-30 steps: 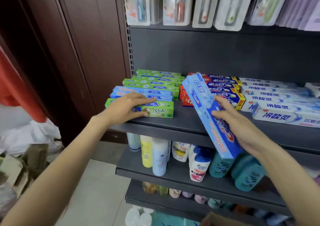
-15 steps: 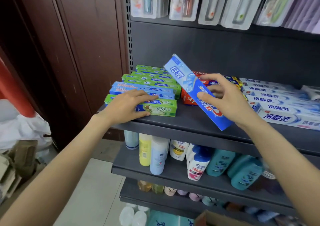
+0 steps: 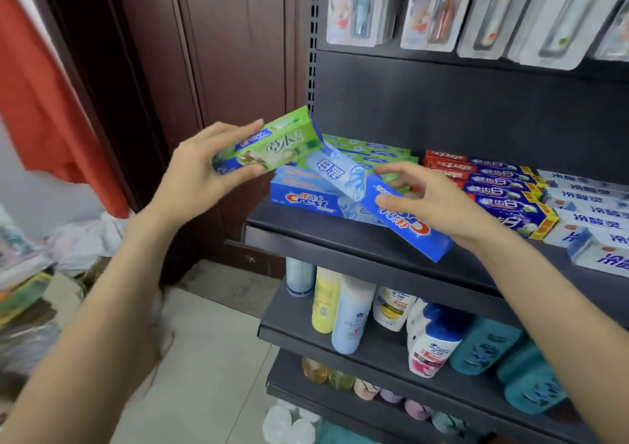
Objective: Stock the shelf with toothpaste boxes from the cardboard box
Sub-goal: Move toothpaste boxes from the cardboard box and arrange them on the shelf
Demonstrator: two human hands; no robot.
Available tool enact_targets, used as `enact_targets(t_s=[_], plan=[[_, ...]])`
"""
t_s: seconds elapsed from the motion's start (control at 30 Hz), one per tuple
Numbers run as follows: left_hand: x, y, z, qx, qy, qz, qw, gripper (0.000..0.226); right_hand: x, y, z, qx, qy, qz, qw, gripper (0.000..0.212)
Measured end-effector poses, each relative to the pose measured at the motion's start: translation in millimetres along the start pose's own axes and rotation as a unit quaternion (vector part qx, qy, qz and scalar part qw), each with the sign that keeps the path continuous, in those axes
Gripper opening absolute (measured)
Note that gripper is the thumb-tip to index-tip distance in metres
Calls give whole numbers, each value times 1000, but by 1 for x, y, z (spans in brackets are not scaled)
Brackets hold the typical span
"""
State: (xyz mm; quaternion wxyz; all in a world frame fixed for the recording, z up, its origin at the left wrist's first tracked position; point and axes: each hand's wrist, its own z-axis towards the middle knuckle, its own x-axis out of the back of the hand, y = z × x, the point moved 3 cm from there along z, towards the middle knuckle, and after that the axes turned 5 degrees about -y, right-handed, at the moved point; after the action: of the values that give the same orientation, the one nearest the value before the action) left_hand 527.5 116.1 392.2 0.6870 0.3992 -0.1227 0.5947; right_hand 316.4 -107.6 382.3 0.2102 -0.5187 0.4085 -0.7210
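Stocking goes on at the dark shelf, the landmark for all that follows. On it, lying flat at its left end, is a blue Crest box, with green boxes stacked behind it and red-and-blue boxes further right.

Half a second ago the left hand lay flat on a green toothpaste box at the shelf's front left corner. Now its grip is curled round that box, thumb under and fingers over, and holds it tilted in the air, above and just left of the shelf's left end. That uncovers the Crest box below, so I judge the front spot is being rearranged to take more stock.

The right hand has brought its blue toothpaste box lower. The box now lies slantwise across the Crest box, its near end jutting past the shelf's front lip. The fingers are spread and relaxed over it, thumb touching its side, a wide grip, more steadying than clasping.

The cardboard box named in the task cannot be made out for certain. Motion blur smears the left arm and the clutter on the floor to the left of the shelf, and the toothbrush packs above the shelf are cut off at the top.
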Motion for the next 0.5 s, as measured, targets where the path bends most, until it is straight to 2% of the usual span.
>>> enact_targets(t_s=[0.07, 0.1, 0.17, 0.23, 0.3, 0.37, 0.43, 0.5], plan=[[-1, 0, -1, 9, 5, -5, 1000, 60, -12, -3, 7, -30, 25, 136, 990, 44], [-3, -1, -2, 14, 5, -11, 1000, 60, -16, -5, 8, -29, 55, 223, 973, 39], [-9, -3, -5, 21, 0, -18, 1000, 61, -20, -7, 8, 22, 134, 377, 916, 25], [-17, -7, -8, 26, -18, -6, 999, 61, -14, -5, 4, 73, 193, 450, 869, 26], [-25, -8, -9, 28, -46, 18, 998, 61, -8, -3, -6, 83, 225, 439, 866, 27], [-32, -6, -9, 25, -72, 45, 996, 61, -2, 4, -19, 76, 235, 387, 889, 22], [-38, -4, -9, 17, -88, 70, 993, 62, 1, 14, -33, 57, 230, 337, 911, 51], [-43, -3, -10, 9, -97, 83, 992, 62, 6, 25, -45, 55, 252, 320, 912, 78]])
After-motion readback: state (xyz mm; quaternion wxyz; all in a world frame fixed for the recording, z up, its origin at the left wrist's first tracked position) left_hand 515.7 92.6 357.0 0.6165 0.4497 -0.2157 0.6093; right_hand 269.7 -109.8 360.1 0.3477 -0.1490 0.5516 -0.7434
